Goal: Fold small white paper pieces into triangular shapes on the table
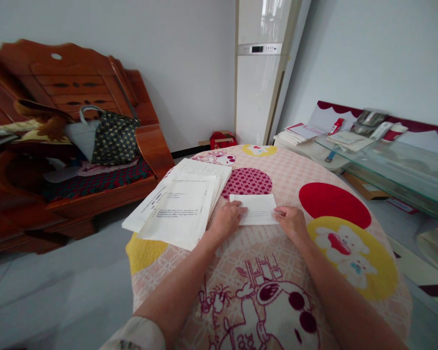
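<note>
- Fingers [241, 210] of the left hand [226, 219] lie flat and released on the left end of a folded white paper [257, 208], pressing it down without gripping it.
- Fingers [279, 212] of the right hand [292, 222] bend down onto the paper's right end. The view is too small to tell whether they pinch the edge or only press on it.
- The folded white paper lies flat between the two hands, near the middle of the round worktop [277, 257]. The worktop is covered by a pink checked cloth printed with cartoon figures and red and yellow circles.
- A stack of printed sheets [184, 206] lies fanned just beside the left hand and overhangs the worktop's left edge.
- Both bare forearms reach in from the lower edge, and a pale sleeve shows at the left elbow.
- Farther left stands a wooden bench [95, 82] with a dotted bag [113, 138] on its seat.
- A tall white air conditioner [257, 82] stands against the back wall.
- A glass table [397, 160] at the right holds booklets and small items.
</note>
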The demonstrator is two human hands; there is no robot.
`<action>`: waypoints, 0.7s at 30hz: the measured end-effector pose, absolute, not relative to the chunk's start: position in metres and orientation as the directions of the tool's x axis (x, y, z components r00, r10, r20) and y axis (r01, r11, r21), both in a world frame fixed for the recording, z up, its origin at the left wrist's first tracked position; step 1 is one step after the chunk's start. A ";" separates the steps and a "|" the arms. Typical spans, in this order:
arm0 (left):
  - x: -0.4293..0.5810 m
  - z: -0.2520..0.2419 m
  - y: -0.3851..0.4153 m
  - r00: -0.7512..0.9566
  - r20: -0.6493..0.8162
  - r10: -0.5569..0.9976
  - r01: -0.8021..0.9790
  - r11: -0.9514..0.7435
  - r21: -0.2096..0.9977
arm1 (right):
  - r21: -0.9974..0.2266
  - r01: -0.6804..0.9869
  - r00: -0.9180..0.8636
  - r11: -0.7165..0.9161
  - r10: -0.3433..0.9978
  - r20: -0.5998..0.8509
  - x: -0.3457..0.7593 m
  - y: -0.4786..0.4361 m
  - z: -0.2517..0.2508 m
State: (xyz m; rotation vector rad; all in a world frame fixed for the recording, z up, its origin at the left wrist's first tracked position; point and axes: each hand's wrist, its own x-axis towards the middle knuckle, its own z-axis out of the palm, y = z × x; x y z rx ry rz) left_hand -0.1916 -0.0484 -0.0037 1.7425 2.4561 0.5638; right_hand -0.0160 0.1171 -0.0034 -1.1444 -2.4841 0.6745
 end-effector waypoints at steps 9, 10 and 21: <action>-0.179 0.010 -0.057 -0.191 0.058 0.980 0.969 0.179 0.168 | -0.453 0.653 -0.629 0.608 0.768 0.124 -0.011 0.120 -0.006; -0.177 0.009 -0.057 -0.194 0.056 0.979 0.969 0.183 0.167 | -0.450 0.648 -0.634 0.615 0.763 0.130 -0.010 0.121 -0.006; -0.175 -0.001 -0.055 -0.216 0.056 0.975 0.970 0.208 0.124 | -0.466 0.401 -0.710 0.789 0.588 0.386 -0.020 0.094 0.022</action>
